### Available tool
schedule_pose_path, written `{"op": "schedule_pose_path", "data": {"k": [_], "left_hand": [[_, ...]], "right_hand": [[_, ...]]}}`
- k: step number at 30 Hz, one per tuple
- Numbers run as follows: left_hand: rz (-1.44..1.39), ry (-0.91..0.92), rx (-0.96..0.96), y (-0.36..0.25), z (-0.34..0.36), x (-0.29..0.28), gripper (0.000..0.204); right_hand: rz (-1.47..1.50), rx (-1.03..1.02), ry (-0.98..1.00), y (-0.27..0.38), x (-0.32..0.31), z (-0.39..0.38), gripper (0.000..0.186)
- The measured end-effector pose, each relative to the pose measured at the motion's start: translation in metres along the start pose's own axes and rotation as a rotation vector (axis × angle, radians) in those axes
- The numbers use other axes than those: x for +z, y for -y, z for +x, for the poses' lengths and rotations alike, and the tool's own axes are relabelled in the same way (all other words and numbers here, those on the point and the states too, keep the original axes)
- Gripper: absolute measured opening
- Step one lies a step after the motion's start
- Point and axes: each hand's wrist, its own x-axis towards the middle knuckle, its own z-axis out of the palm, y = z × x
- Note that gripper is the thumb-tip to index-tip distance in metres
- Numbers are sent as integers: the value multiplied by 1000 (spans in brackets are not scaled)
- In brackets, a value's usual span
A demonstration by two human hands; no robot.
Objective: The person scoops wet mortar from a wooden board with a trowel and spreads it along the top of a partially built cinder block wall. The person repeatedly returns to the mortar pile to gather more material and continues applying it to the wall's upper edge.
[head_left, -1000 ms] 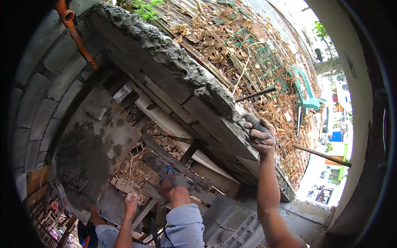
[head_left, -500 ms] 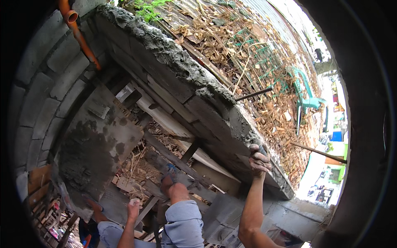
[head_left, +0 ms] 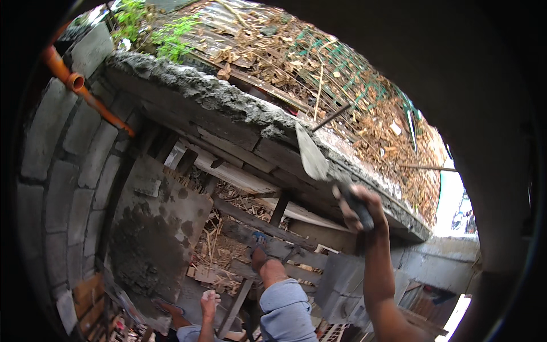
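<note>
My right hand (head_left: 363,210) is closed round the dark handle of a pointed trowel (head_left: 311,153). The trowel's grey blade points up and to the left, over the top edge of the block wall (head_left: 233,132). Wet, rough mortar (head_left: 208,85) lies along that edge. Low in the picture, my left hand (head_left: 209,301) has its fingers curled over my lap, touching nothing else that shows. Whether something is inside that hand I cannot make out. A board (head_left: 182,219) with a dark heap of wet mortar (head_left: 139,265) is to the left of my legs.
A metal rod (head_left: 331,117) sticks out beyond the wall, with a second rod (head_left: 427,167) farther right. Dry leaves (head_left: 273,54) cover the corrugated roof behind. An orange pipe (head_left: 94,102) runs down the left block wall (head_left: 61,139). Below, wooden planks (head_left: 245,225) lie beside my foot.
The trowel blade has come into sight over the wall edge, and my right hand has turned with its handle. The whole view has swung, so the scene sits differently. My left hand stays curled.
</note>
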Motion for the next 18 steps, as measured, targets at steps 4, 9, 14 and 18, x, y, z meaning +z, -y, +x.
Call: {"op": "schedule_pose_path", "data": {"k": [4, 9, 14, 18], "left_hand": [[37, 47, 66, -14, 0, -13, 29], [72, 25, 46, -14, -4, -45, 30], [151, 11, 21, -23, -3, -67, 30], [112, 18, 43, -33, -7, -76, 29]], "right_hand": [[126, 88, -359, 3, 16, 17, 37], [-595, 160, -622, 10, 60, 10, 34], [-871, 45, -586, 16, 91, 44, 37], [-1007, 173, -823, -30, 65, 17, 36]]}}
